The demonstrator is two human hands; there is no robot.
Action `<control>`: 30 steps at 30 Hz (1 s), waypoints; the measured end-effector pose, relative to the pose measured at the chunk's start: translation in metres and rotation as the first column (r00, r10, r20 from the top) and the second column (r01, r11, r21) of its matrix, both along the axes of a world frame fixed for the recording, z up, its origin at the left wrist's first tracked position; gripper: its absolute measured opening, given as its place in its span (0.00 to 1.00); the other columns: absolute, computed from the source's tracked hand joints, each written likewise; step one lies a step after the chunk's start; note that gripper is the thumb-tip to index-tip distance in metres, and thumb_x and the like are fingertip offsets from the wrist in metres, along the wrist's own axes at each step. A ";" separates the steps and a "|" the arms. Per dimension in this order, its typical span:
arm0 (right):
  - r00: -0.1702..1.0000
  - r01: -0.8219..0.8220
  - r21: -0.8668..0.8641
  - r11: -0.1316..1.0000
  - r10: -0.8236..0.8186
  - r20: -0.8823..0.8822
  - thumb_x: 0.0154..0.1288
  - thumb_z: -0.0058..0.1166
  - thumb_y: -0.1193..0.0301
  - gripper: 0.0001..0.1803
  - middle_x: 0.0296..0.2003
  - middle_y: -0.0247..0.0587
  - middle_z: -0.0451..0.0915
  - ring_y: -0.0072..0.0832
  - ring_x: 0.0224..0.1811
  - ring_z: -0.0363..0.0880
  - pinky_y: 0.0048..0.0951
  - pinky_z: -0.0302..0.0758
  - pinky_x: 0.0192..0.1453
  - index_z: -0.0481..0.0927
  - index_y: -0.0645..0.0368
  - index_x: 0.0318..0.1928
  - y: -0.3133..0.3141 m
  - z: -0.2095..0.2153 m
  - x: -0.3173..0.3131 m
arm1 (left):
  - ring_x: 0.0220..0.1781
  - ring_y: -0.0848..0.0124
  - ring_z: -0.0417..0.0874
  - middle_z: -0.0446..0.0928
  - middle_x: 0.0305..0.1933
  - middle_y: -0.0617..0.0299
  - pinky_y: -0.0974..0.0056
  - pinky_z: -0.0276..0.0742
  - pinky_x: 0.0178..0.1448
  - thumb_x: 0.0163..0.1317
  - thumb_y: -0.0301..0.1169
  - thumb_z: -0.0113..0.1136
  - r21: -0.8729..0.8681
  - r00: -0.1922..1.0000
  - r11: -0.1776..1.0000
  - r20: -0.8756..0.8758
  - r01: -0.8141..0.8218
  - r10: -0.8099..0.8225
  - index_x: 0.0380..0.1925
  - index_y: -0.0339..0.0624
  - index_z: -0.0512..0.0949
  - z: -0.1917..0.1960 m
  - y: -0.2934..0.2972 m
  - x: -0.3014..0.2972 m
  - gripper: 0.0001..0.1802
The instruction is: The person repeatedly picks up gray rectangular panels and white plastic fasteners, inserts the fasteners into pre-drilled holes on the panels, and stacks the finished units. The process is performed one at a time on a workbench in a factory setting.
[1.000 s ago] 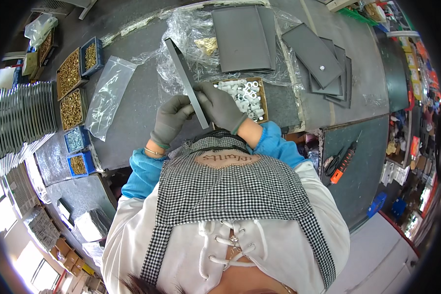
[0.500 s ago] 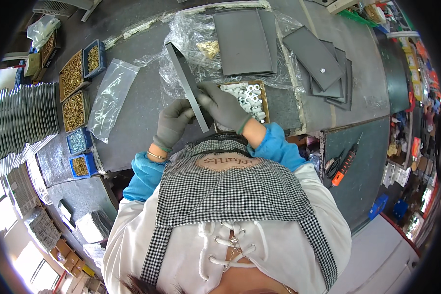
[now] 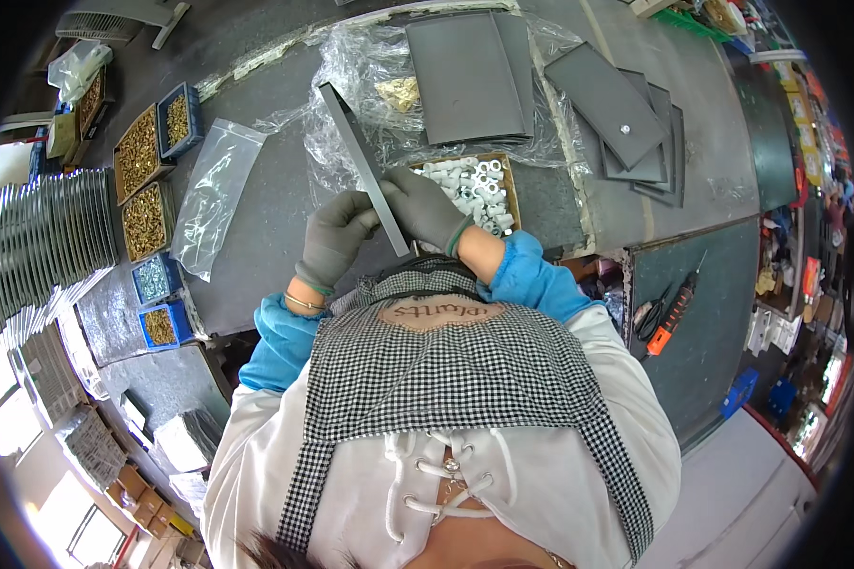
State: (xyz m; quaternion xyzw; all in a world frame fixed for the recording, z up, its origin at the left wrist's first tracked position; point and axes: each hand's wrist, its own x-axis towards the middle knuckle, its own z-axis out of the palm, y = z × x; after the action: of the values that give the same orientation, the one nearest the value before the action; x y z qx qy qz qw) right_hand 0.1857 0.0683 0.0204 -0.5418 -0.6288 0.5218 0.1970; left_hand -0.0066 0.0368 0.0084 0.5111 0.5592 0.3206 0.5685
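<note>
A flat dark grey panel [image 3: 362, 166] with a raised rim stands on edge between my gloved hands, tilted away to the upper left. Close against its left side, my left hand [image 3: 337, 237] has its fingers pinched together; whatever they hold is hidden. My right hand [image 3: 427, 211] grips the panel from the other side, its fingertips partly behind the rim. Just beyond my right hand sits a shallow box [image 3: 513, 194] of white plastic fittings [image 3: 479, 185].
More dark panels [image 3: 467, 81] lie on clear plastic wrap, with a fanned stack [image 3: 607, 109] at right. Bins of brass-coloured parts [image 3: 140, 152] and a clear bag [image 3: 216, 194] are on the left. An orange-handled screwdriver [image 3: 672, 318] lies on the right-hand surface.
My right hand has shifted slightly left and down, closer behind the panel. The panel has turned a little, showing more edge-on. My left hand stays almost in place.
</note>
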 end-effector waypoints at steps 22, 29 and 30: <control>1.000 -0.018 0.154 0.988 0.019 -0.007 0.75 0.48 0.58 0.17 0.44 0.52 0.85 0.51 0.46 0.85 0.48 0.80 0.50 0.76 0.55 0.55 -0.004 0.009 0.006 | 0.35 0.75 0.83 0.85 0.38 0.60 0.70 0.81 0.40 0.68 0.30 0.67 -0.174 0.995 0.985 0.102 0.017 0.001 0.49 0.32 0.82 0.013 0.009 0.000 0.14; 1.000 0.004 0.076 0.997 -0.003 -0.008 0.78 0.42 0.53 0.21 0.43 0.53 0.85 0.51 0.46 0.85 0.49 0.79 0.52 0.78 0.55 0.52 0.010 -0.010 -0.001 | 0.36 0.76 0.83 0.86 0.38 0.61 0.70 0.81 0.41 0.69 0.28 0.65 0.166 0.985 0.979 -0.145 0.118 -0.094 0.48 0.33 0.83 0.014 0.003 0.005 0.11; 1.000 -0.010 0.080 0.997 0.008 0.023 0.78 0.42 0.54 0.20 0.43 0.53 0.85 0.50 0.46 0.85 0.48 0.79 0.52 0.78 0.55 0.53 0.009 -0.012 0.003 | 0.36 0.76 0.83 0.85 0.39 0.61 0.70 0.81 0.41 0.69 0.27 0.65 0.282 0.952 0.939 -0.284 0.196 -0.113 0.47 0.34 0.83 0.016 0.003 0.006 0.11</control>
State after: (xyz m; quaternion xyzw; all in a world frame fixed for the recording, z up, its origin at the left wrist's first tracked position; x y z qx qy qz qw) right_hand 0.1888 0.0772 0.0086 -0.5366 -0.6537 0.4909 0.2090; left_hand -0.0010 0.0400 0.0240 0.6739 0.5309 0.2867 0.4264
